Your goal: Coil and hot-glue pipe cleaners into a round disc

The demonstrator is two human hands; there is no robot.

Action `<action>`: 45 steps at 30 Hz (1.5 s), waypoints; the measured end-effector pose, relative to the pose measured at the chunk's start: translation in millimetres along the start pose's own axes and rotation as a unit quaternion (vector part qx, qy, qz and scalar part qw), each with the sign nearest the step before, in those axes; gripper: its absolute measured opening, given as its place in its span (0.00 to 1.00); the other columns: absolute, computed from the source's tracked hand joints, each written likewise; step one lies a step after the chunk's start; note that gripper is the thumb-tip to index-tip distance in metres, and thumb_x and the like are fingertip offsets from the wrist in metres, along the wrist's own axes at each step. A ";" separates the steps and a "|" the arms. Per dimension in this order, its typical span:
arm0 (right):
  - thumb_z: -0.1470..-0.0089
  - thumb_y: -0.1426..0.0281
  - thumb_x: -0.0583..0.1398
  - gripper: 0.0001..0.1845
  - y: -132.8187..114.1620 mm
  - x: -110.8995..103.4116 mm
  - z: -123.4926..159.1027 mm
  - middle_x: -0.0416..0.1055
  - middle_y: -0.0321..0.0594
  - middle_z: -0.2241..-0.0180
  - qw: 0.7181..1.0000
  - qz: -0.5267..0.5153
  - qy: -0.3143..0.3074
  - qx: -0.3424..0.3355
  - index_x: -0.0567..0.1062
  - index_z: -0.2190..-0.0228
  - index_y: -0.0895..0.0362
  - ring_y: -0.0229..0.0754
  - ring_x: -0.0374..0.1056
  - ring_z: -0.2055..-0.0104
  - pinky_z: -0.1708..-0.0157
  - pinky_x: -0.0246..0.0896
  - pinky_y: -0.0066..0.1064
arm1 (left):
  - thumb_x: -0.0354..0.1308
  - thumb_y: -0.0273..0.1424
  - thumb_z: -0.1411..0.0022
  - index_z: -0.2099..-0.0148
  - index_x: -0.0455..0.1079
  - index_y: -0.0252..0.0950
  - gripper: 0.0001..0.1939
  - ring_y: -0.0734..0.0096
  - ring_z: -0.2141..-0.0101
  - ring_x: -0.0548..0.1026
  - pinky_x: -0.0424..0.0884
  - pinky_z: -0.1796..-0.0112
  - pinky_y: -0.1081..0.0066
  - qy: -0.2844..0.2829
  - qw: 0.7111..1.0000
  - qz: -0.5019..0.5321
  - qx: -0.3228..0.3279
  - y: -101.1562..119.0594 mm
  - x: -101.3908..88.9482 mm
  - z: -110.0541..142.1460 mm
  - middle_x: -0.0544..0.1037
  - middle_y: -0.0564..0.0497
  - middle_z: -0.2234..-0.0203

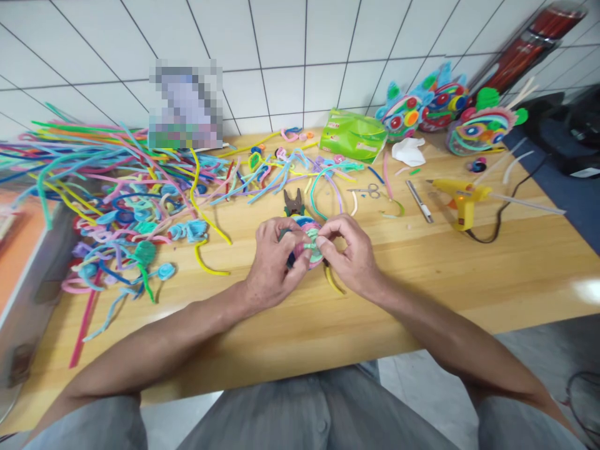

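Between my hands is a round, many-coloured pipe-cleaner piece [315,255], with pale green, pink and blue coils showing. My left hand [277,257] is closed around its left side, the thumb and fingers pressing on it. From the right, my right hand [350,255] pinches at its pale green part with thumb and index finger. My fingers hide much of the piece. Just beyond it lie pliers [294,204], jaws pointing away from me, their handles partly covered by the piece and my hands. A loose turquoise pipe cleaner [313,192] curves behind my right hand.
A heap of pipe cleaners [117,156] spreads over the left side. Towards the back stand a green tissue pack [352,137] and several decorated animal heads [482,130]. Scissors [371,190], a slim silver tool [419,201] and a corded yellow glue gun [463,201] lie to the right.
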State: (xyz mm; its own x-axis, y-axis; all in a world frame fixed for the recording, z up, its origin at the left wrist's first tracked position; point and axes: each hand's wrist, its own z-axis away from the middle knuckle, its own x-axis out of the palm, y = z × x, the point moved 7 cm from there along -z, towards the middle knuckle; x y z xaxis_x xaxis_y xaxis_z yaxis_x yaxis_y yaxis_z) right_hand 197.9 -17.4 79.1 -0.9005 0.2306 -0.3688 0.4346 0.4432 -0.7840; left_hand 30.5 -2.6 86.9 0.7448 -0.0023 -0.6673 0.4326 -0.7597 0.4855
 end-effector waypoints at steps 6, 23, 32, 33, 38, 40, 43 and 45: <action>0.31 0.67 0.61 0.06 3.6 0.1 -2.6 0.73 0.36 0.65 0.999 0.014 -0.030 0.022 0.71 0.64 0.50 0.44 0.70 0.62 0.60 0.69 0.38 | 0.58 0.32 0.27 0.45 0.70 0.42 0.10 0.54 0.48 0.72 0.68 0.46 0.51 -0.011 1.000 0.007 -0.006 -2.5 2.0 1.0 0.75 0.44 0.49; 0.32 0.68 0.60 0.06 5.7 0.6 -2.3 0.72 0.36 0.66 0.999 0.033 -0.031 0.023 0.71 0.64 0.50 0.44 0.70 0.62 0.60 0.68 0.38 | 0.57 0.32 0.27 0.43 0.70 0.42 0.12 0.53 0.45 0.71 0.69 0.46 0.51 -0.016 1.000 -0.015 0.002 -1.6 4.2 3.5 0.73 0.42 0.46; 0.28 0.68 0.59 0.04 2.1 0.3 3.6 0.75 0.38 0.61 1.000 0.014 -0.019 0.006 0.74 0.60 0.50 0.45 0.73 0.57 0.56 0.70 0.39 | 0.57 0.31 0.28 0.41 0.69 0.42 0.15 0.53 0.46 0.71 0.70 0.46 0.52 0.004 1.000 -0.024 0.011 -0.5 1.3 2.7 0.72 0.42 0.46; 0.28 0.69 0.59 0.04 2.0 0.4 4.7 0.75 0.38 0.60 1.000 0.014 -0.016 0.003 0.75 0.59 0.50 0.45 0.73 0.56 0.55 0.71 0.40 | 0.58 0.30 0.28 0.41 0.69 0.42 0.15 0.53 0.46 0.71 0.70 0.47 0.52 0.006 1.000 -0.024 0.012 -0.5 0.9 2.7 0.72 0.42 0.46; 0.28 0.71 0.60 0.04 2.2 0.8 8.7 0.76 0.39 0.57 1.000 0.001 -0.008 0.011 0.76 0.56 0.50 0.45 0.74 0.52 0.51 0.72 0.40 | 0.58 0.30 0.28 0.41 0.70 0.41 0.15 0.52 0.46 0.71 0.69 0.48 0.52 0.012 0.999 -0.030 0.017 0.0 0.4 3.2 0.71 0.42 0.46; 0.29 0.70 0.60 0.04 2.9 1.2 9.1 0.77 0.39 0.57 1.000 -0.007 -0.012 0.024 0.76 0.56 0.49 0.45 0.75 0.51 0.50 0.72 0.41 | 0.58 0.30 0.29 0.41 0.71 0.41 0.16 0.52 0.46 0.71 0.68 0.48 0.52 0.011 0.999 -0.036 0.020 0.2 0.8 3.4 0.71 0.42 0.46; 0.29 0.70 0.60 0.04 3.5 1.3 8.7 0.77 0.40 0.56 0.999 -0.022 -0.019 0.042 0.77 0.56 0.49 0.46 0.75 0.51 0.50 0.73 0.41 | 0.57 0.31 0.29 0.40 0.71 0.40 0.16 0.52 0.47 0.70 0.68 0.48 0.52 0.010 0.999 -0.045 0.021 0.3 1.1 3.8 0.70 0.42 0.47; 0.29 0.69 0.60 0.04 3.9 1.5 8.4 0.77 0.40 0.56 0.998 -0.032 -0.023 0.052 0.77 0.56 0.50 0.46 0.75 0.50 0.50 0.73 0.41 | 0.57 0.31 0.29 0.40 0.70 0.40 0.17 0.52 0.47 0.70 0.68 0.48 0.52 0.010 0.998 -0.051 0.019 0.0 1.1 4.1 0.70 0.42 0.47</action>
State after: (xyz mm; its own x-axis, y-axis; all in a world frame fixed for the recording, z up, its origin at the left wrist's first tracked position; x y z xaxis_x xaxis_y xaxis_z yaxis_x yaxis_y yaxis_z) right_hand 198.1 -22.7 71.3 -0.9275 0.1630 -0.3364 0.3734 0.3634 -0.8536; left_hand 29.2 -5.2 83.8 0.7079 0.0887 -0.7008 0.4873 -0.7795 0.3936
